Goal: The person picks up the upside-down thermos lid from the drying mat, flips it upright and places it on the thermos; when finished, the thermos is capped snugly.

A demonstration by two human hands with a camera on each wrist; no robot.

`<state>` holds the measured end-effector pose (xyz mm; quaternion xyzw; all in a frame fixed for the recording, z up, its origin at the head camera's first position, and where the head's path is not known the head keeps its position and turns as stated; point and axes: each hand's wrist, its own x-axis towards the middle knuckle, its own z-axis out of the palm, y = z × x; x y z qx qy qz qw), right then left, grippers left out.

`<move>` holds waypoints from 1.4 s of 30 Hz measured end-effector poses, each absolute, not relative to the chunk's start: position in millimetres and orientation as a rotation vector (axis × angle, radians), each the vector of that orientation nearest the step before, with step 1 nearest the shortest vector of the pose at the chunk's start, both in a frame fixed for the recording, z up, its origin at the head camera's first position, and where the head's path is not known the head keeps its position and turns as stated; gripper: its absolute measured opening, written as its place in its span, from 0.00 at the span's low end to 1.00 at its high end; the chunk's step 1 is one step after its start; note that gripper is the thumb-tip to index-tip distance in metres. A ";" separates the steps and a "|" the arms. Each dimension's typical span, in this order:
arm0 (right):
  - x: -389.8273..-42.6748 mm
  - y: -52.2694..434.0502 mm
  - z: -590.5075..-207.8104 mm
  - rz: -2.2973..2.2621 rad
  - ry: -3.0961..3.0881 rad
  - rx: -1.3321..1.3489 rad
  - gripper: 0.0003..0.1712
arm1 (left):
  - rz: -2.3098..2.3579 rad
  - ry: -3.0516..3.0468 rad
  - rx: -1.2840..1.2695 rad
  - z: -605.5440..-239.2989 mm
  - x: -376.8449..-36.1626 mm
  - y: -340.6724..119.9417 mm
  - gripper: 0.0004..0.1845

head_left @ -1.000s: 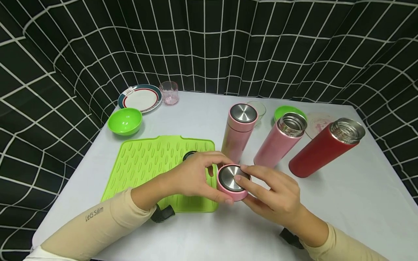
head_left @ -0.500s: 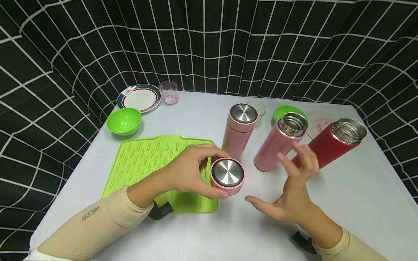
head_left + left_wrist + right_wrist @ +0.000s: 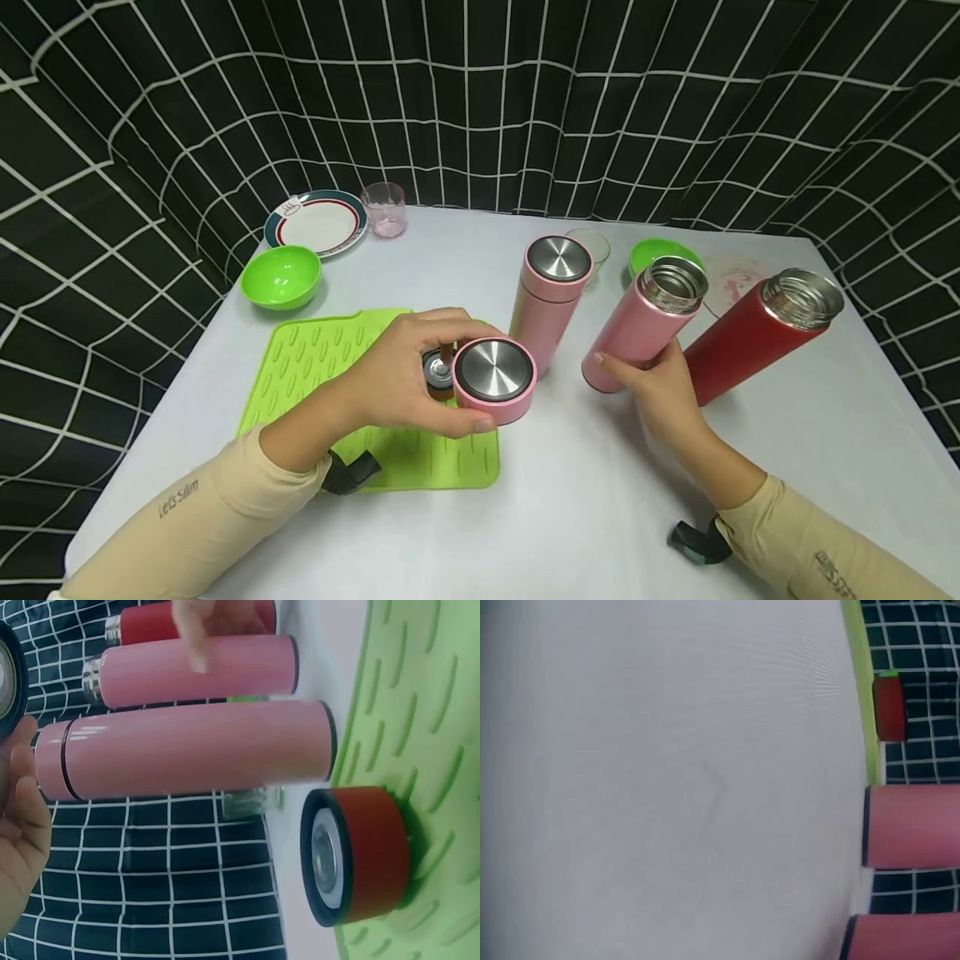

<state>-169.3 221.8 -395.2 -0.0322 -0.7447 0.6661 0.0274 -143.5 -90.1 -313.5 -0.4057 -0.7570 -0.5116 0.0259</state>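
My left hand (image 3: 405,375) covered most of the red lid (image 3: 437,372) on the green mat (image 3: 322,367) in the head view, leaving only a sliver of its dark rim to see. In the left wrist view, the pink lid (image 3: 7,679) I held was cut off by the left edge. My right hand (image 3: 652,387) hid the lower part of the open pink flask (image 3: 645,325). The right wrist view showed none of my fingers, and both pink flasks ran off its right edge. The clear glass (image 3: 592,246) behind the capped pink flask (image 3: 551,296) was partly hidden.
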 end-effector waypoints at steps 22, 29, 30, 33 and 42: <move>-111.2 199.5 -401.2 1.719 -2.572 0.711 0.43 | -1.386 -2.316 -1.056 -285.3 -148.9 -55.0 0.33; -102.4 193.6 -402.2 1.760 -2.562 0.808 0.42 | -1.386 -2.253 -1.220 -277.2 -144.8 -26.4 0.35; -102.7 193.2 -401.9 1.774 -2.555 0.808 0.41 | -1.368 -2.269 -1.230 -277.7 -144.2 -24.2 0.35; -104.0 192.9 -402.0 1.807 -2.522 0.824 0.41 | -1.303 -2.311 -1.253 -280.2 -143.1 -19.9 0.34; -108.8 191.8 -404.1 1.838 -2.463 0.932 0.33 | -1.263 -2.336 -1.273 -283.6 -139.4 -16.7 0.35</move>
